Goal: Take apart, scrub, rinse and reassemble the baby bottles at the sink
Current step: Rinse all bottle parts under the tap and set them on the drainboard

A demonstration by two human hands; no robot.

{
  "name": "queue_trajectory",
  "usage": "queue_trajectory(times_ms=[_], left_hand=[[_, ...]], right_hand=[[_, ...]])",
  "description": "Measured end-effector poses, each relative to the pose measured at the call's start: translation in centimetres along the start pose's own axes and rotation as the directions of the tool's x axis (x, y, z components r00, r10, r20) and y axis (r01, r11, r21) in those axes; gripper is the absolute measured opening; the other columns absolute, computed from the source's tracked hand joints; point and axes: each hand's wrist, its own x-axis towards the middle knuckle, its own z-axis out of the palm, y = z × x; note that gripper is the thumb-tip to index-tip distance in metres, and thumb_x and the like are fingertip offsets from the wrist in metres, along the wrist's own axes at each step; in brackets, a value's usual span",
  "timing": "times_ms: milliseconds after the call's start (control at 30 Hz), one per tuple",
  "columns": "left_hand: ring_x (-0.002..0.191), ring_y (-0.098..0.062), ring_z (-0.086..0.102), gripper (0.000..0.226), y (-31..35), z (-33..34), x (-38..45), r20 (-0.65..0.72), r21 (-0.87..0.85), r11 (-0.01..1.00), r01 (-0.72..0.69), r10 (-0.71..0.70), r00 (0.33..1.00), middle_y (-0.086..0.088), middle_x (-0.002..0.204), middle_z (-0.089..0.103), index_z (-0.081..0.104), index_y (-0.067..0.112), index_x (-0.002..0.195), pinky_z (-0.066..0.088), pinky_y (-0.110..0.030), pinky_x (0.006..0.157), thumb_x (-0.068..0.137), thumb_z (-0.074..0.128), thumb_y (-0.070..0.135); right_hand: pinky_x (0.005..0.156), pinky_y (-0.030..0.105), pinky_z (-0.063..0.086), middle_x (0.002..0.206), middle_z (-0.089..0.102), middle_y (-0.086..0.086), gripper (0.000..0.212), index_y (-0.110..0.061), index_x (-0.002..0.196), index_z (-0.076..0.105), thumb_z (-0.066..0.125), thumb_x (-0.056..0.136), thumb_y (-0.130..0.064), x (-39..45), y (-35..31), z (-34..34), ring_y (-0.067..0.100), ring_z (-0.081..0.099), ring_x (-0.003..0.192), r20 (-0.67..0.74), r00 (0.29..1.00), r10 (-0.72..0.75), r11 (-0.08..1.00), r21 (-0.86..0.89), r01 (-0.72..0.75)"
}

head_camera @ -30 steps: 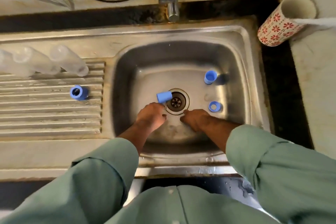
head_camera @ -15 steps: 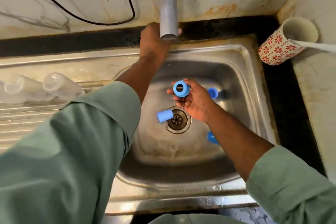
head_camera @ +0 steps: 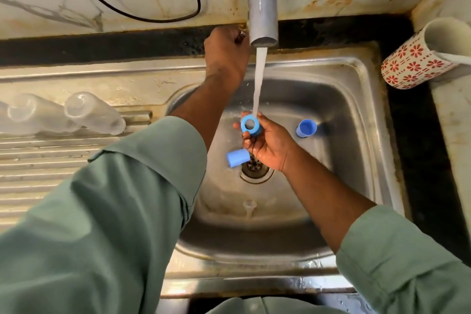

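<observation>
My right hand (head_camera: 267, 144) holds a blue bottle ring (head_camera: 251, 125) over the steel sink (head_camera: 356, 115), right under the water stream (head_camera: 259, 79) from the tap (head_camera: 262, 0). My left hand (head_camera: 226, 53) grips the tap handle behind the basin. A blue cap (head_camera: 238, 157) lies on its side beside the drain (head_camera: 256, 167). Another blue cap (head_camera: 306, 128) stands at the basin's right. A clear teat (head_camera: 249, 205) lies on the basin floor near the front. Clear bottles (head_camera: 91, 113) lie on the drainboard (head_camera: 51, 160) at the left.
A red-flowered white mug (head_camera: 420, 58) lies tilted on the dark counter at the back right. A black cable (head_camera: 153, 18) loops across the marble wall behind the sink.
Water now runs from the tap onto the blue ring. A second ago both hands were down at the drain; the left rose to the tap and the right lifted the ring.
</observation>
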Motion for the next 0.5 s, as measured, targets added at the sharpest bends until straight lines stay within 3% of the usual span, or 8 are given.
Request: queue_trajectory(times_ms=[67, 133, 267, 367, 433, 500], left_hand=[[0.087, -0.041, 0.060, 0.037, 0.3, 0.0, -0.1, -0.002, 0.034, 0.999, 0.014, -0.014, 1.000, -0.035, 0.094, 0.065, 0.057, -0.019, 0.095, 0.049, -0.058, 0.089, 0.084, 0.060, 0.017], [0.099, -0.048, 0.061, 0.025, 0.7, -0.1, -0.5, -0.031, 0.093, 0.996, 0.012, -0.009, 0.999, -0.034, 0.103, 0.065, 0.059, -0.017, 0.099, 0.049, -0.055, 0.091, 0.090, 0.059, 0.007], [0.099, -0.047, 0.062, 0.017, 0.9, -0.2, -0.4, -0.035, 0.105, 0.995, -0.001, 0.004, 0.999, -0.032, 0.100, 0.067, 0.059, -0.008, 0.089, 0.051, -0.053, 0.089, 0.090, 0.063, 0.009], [0.099, -0.046, 0.062, 0.014, 0.7, -0.1, -0.3, -0.030, 0.106, 0.994, 0.016, -0.013, 0.999, -0.032, 0.100, 0.067, 0.057, -0.002, 0.086, 0.050, -0.053, 0.089, 0.089, 0.065, 0.009], [0.100, -0.048, 0.061, 0.013, 0.9, -0.1, -0.5, -0.023, 0.077, 0.997, 0.025, -0.024, 0.999, -0.033, 0.102, 0.066, 0.056, -0.003, 0.086, 0.049, -0.056, 0.090, 0.089, 0.064, 0.008], [0.103, -0.052, 0.058, 0.013, 1.2, -0.2, -0.9, -0.023, 0.033, 0.998, 0.048, -0.047, 0.999, -0.037, 0.105, 0.063, 0.051, 0.000, 0.084, 0.047, -0.059, 0.092, 0.091, 0.061, 0.006]], right_hand=[[0.048, 0.019, 0.048, 0.097, 0.068, 0.021, 0.034, -0.007, 0.111, 0.062, 0.041, 0.104, -0.033, 0.6, 0.1, 0.4, 0.011, 0.053, 0.052, -0.033, 0.999, 0.004, 1.000, 0.025, -0.003], [0.042, 0.017, 0.041, 0.092, 0.068, 0.019, 0.039, -0.006, 0.112, 0.060, 0.038, 0.104, -0.037, 1.1, -0.1, 1.0, 0.008, 0.049, 0.046, -0.072, 0.997, 0.025, 1.000, -0.011, -0.026], [0.036, 0.016, 0.039, 0.084, 0.067, 0.016, 0.039, -0.004, 0.094, 0.060, 0.037, 0.104, -0.034, 1.7, -0.6, 2.2, 0.008, 0.049, 0.040, -0.190, 0.982, 0.018, 0.991, -0.125, -0.042], [0.054, 0.030, 0.059, 0.092, 0.063, 0.021, 0.032, 0.001, 0.100, 0.058, 0.044, 0.104, -0.027, 2.2, -0.6, 2.6, 0.022, 0.063, 0.066, -0.161, 0.987, -0.015, 0.999, 0.034, 0.021], [0.070, 0.038, 0.060, 0.100, 0.056, 0.021, 0.018, 0.000, 0.102, 0.059, 0.053, 0.100, -0.017, 2.1, -0.6, 2.8, 0.027, 0.061, 0.083, -0.141, 0.988, -0.057, 0.997, 0.046, 0.064], [0.082, 0.038, 0.059, 0.103, 0.057, 0.015, 0.006, -0.004, 0.098, 0.062, 0.062, 0.092, -0.004, 1.9, -0.6, 2.5, 0.026, 0.061, 0.091, -0.163, 0.980, -0.115, 0.993, 0.009, 0.118]])
